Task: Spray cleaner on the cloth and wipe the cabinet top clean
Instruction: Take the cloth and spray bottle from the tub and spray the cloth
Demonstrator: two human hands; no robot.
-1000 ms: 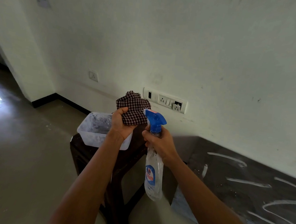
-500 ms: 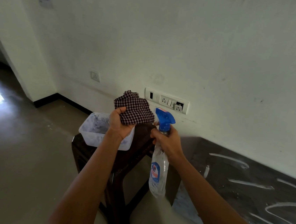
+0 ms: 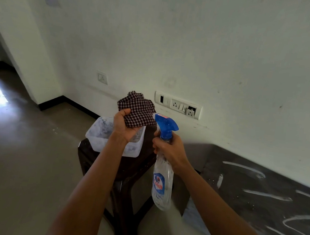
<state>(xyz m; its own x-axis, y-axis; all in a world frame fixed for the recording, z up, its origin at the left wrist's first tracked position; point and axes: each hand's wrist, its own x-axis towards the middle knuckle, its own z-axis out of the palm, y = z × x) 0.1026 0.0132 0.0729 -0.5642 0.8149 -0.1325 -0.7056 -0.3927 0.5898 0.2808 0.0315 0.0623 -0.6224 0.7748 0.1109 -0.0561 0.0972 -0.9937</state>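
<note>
My left hand holds up a bunched dark checked cloth at chest height in front of the wall. Just to its right, my right hand grips the neck of a clear spray bottle with a blue trigger head; the nozzle points left at the cloth, almost touching it. The dark cabinet top lies low on the right, streaked with white smears and dust.
Under my hands a dark stool carries a translucent plastic tub. A switch and socket panel sits on the wall behind the cloth. Bare grey floor spreads to the left toward a doorway.
The spray head has shifted left toward the cloth again after drifting right half a second ago. My left hand keeps the cloth in about the same place.
</note>
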